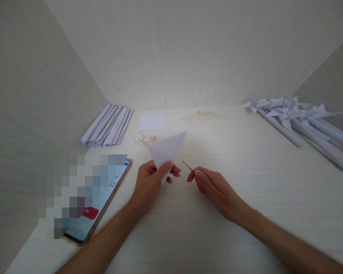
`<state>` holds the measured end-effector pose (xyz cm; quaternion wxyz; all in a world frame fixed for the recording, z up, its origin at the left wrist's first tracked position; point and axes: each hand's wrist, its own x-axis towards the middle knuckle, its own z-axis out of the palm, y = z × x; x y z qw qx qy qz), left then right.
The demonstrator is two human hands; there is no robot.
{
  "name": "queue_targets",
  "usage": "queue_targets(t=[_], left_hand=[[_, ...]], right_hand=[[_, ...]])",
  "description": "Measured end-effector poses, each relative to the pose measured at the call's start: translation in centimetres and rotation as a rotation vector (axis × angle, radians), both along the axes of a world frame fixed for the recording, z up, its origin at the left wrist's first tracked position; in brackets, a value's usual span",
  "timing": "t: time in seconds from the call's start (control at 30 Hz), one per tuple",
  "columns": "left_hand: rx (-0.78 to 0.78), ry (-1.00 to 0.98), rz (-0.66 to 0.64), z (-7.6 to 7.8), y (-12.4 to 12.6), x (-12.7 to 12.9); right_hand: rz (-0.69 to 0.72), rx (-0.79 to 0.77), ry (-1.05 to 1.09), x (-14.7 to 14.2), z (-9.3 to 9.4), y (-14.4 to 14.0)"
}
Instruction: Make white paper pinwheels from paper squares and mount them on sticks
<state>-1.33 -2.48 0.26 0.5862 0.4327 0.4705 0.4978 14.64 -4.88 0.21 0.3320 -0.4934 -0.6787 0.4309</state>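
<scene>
My left hand [148,186] pinches a white sheet of paper folded into a triangle [168,146], thumb on its front face and the other fingers behind. The triangle is held above the table, one corner pointing down toward me. To its right, my right hand [214,188] is closed on a thin, dark, pointed tool [188,166]; its exact kind is hard to make out. The tool's tip points up and left toward the paper, apart from it. Just beyond the triangle lies a small heap of short sticks with white tips [147,139], like cut cotton swabs.
Rolled white paper tubes [108,125] lie at the back left, beside a flat white paper square [151,121]. Small brownish bits [205,114] lie near the back wall. Paper pinwheels on tubes [297,114] are piled at right. A phone [103,213] lies by my left forearm.
</scene>
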Motion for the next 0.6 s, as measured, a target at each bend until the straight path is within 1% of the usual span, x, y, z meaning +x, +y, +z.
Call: queue_targets(t=[0.23,0.37,0.6], left_hand=[[-0.043,-0.007,-0.048,0.14,-0.25,0.28],[-0.043,-0.009,-0.056,0.01,-0.29,0.25],[-0.036,-0.002,-0.076,0.09,-0.38,0.28]], right_hand=[[0.011,0.022,0.000,-0.07,-0.42,-0.24],[0.029,0.032,-0.012,-0.20,-0.31,-0.15],[0.018,0.038,-0.052,-0.26,-0.11,-0.13]])
